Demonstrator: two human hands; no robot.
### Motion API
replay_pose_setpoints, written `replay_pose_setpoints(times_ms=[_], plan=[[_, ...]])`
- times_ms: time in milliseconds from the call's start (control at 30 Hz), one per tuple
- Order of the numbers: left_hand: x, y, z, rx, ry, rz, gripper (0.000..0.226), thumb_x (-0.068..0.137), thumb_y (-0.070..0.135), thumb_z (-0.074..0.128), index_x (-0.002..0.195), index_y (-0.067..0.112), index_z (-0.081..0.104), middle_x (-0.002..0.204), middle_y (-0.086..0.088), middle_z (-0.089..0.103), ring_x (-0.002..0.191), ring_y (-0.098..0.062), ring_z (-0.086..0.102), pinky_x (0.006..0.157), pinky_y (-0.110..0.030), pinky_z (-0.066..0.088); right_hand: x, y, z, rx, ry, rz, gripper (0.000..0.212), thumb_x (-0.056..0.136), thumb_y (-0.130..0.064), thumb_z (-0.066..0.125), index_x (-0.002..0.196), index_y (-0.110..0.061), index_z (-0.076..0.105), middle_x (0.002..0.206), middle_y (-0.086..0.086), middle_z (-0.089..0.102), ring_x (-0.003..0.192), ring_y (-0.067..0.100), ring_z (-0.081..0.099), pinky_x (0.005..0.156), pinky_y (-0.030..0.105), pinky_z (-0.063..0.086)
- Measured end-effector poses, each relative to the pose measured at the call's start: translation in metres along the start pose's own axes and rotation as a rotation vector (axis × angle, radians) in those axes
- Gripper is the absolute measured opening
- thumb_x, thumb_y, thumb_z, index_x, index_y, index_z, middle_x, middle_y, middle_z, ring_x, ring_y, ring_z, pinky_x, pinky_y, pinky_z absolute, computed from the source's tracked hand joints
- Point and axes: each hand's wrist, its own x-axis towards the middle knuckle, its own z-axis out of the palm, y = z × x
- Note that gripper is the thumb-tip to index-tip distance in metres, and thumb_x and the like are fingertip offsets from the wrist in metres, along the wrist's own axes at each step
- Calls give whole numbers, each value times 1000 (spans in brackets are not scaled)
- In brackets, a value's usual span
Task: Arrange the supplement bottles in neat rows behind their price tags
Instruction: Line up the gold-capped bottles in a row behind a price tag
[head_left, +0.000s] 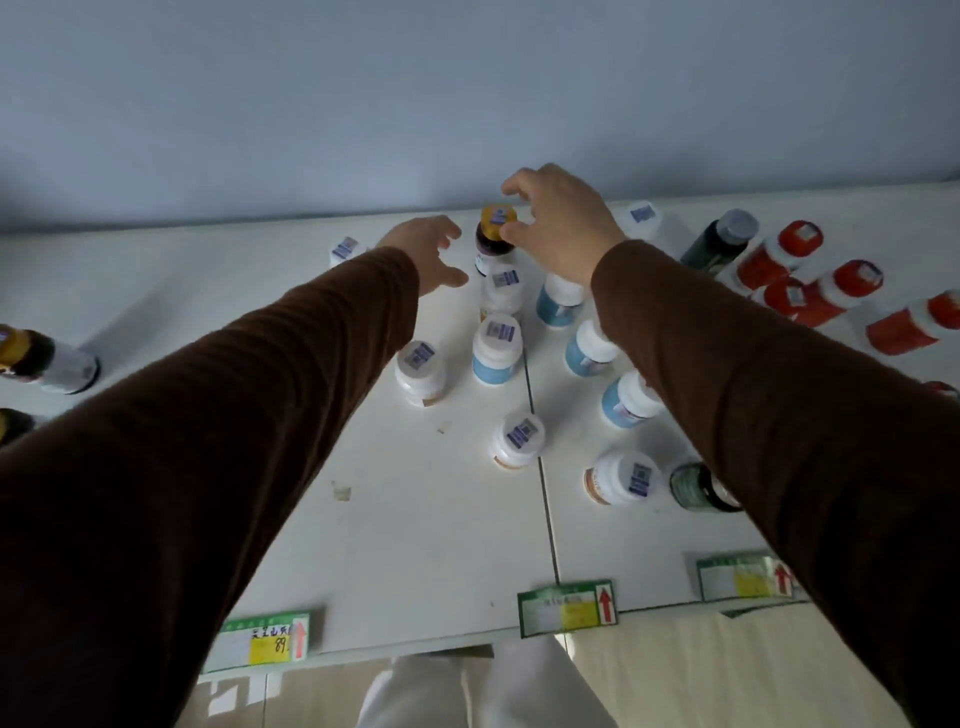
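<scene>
White shelf (395, 545), seen from above, pale wall behind.

Right hand (561, 223): reaching to the back of the shelf, fingertips closed around the yellow cap of a dark bottle (492, 239) that stands upright near the wall.

Left hand (426, 249): fingers spread and loose, grasping nothing, just beside the dark bottle on its left.

Both arms in brown sleeves (218, 441).

White-capped bottles (496, 348): standing upright in loose, uneven lines across the middle of the shelf, some with pale blue labels, each with a small barcode sticker on its cap.

Red bottles (774, 260): a cluster at the far right of the shelf.

Dark green bottle (722, 241): grey cap, just left of the red cluster.

Two dark bottles with yellow caps (31, 358): at the left edge, well apart from the rest.

Price tags (566, 608): three green-bordered tags with red arrows along the front edge of the shelf.
</scene>
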Motion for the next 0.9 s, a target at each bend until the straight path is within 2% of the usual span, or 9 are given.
replay_pose_setpoints(times_ms=[133,267,333,467,500,600,667,800,900], plan=[[28,1,12,-31,-14,58,58,72,26,81,124,20,58,114,-4,61,100,-22,59,91,-31,46,18,4,8,5,-60,-29,50,92,-34,63,138,-19,51,134,11,51,120,28,54,100,34,40],[45,8,22,-4,-28,152,27,70,26,82,88,22,62,94,-6,61,85,-24,58,83,-33,47,28,7,17,-25,-95,-44,48,85,-39,68,127,-17,58,120,13,58,108,30,58,88,33,41],[48,7,26,-5,-37,160,25,72,25,81,81,25,57,91,-7,60,82,-23,56,86,-35,49,29,9,19,-22,-98,-54,46,85,-38,69,124,-16,58,117,11,60,106,29,58,84,31,39],[32,5,16,-408,-41,139,34,74,11,81,104,13,65,94,0,65,82,-9,60,78,-12,46,28,17,2,123,-54,-53,40,86,-32,71,123,-19,61,118,5,64,107,24,58,82,28,38],[25,6,8,-521,-52,136,36,75,8,80,107,13,64,95,1,66,85,-8,61,79,-10,46,28,17,-5,190,-39,-48,39,87,-31,70,123,-19,62,118,3,65,106,22,59,82,27,39],[0,7,-13,-859,-159,122,38,84,12,72,120,5,59,110,-8,67,104,-18,63,97,-28,50,23,13,-27,411,-5,-39,35,89,-28,69,119,-11,66,113,7,68,104,25,63,92,39,50],[-17,6,-25,-1039,-252,128,37,93,20,61,126,5,57,119,-10,65,115,-23,62,102,-31,49,17,5,-36,596,7,-24,34,90,-27,70,115,-5,67,108,12,70,98,25,66,94,42,54],[-48,2,-36,-1277,-320,125,42,99,31,46,129,3,56,129,-19,61,122,-31,58,101,-33,50,3,-14,-42,858,1,0,37,89,-35,71,111,-6,67,95,2,68,75,6,60,72,23,53],[-64,0,-42,-1330,-296,140,44,98,26,48,134,0,51,132,-21,58,124,-33,57,101,-33,49,-3,-27,-43,888,-4,-40,29,93,-33,67,112,-12,68,94,-6,67,70,-5,58,68,15,49]])
